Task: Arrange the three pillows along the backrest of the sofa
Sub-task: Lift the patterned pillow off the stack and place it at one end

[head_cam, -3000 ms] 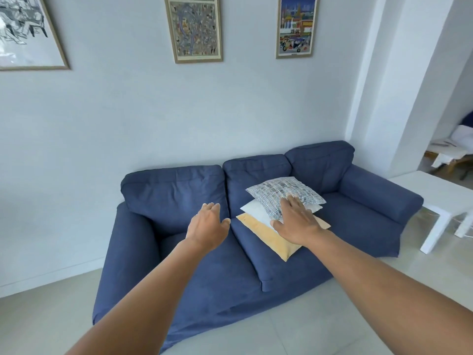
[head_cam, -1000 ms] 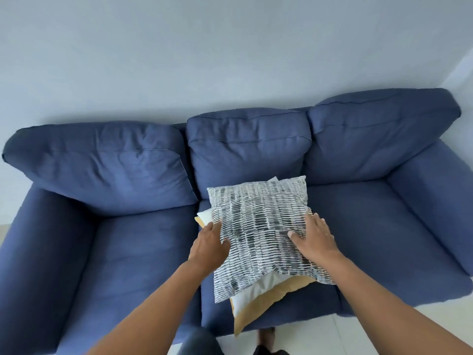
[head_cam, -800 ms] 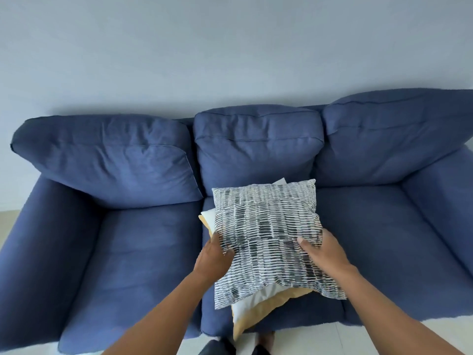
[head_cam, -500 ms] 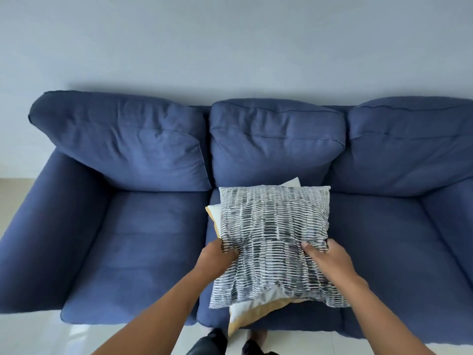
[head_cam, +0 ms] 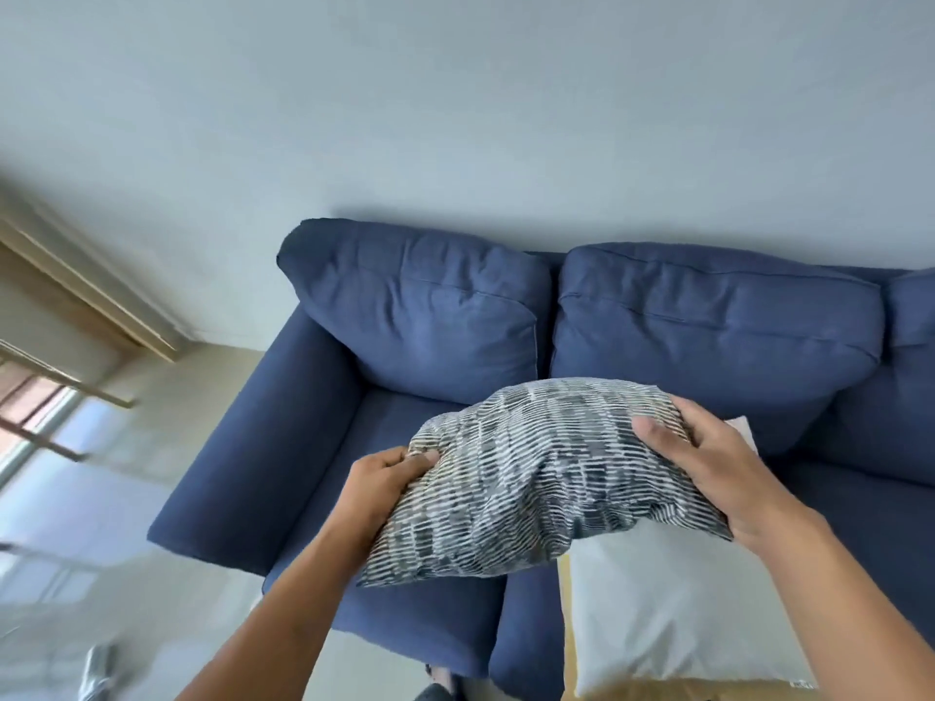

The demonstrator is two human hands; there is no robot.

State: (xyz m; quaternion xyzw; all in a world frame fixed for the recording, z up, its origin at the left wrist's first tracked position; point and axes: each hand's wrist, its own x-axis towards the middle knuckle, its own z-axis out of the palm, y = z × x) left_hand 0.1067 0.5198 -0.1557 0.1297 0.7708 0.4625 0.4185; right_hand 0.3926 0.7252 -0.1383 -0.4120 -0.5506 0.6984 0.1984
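While the left hand (head_cam: 377,485) pinches the patterned pillow (head_cam: 536,478), the right hand (head_cam: 708,468) clamps its other edge

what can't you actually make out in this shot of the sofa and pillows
Head view only:
- Yellow pillow: only thin edge strips show; the white pillow covers it.
- White pillow: its upper part is hidden by the patterned pillow and the right hand.
- Left hand: its fingers are tucked under the patterned pillow.
- Sofa: its right end is cut off by the frame edge.
- Window area: motion blurred.
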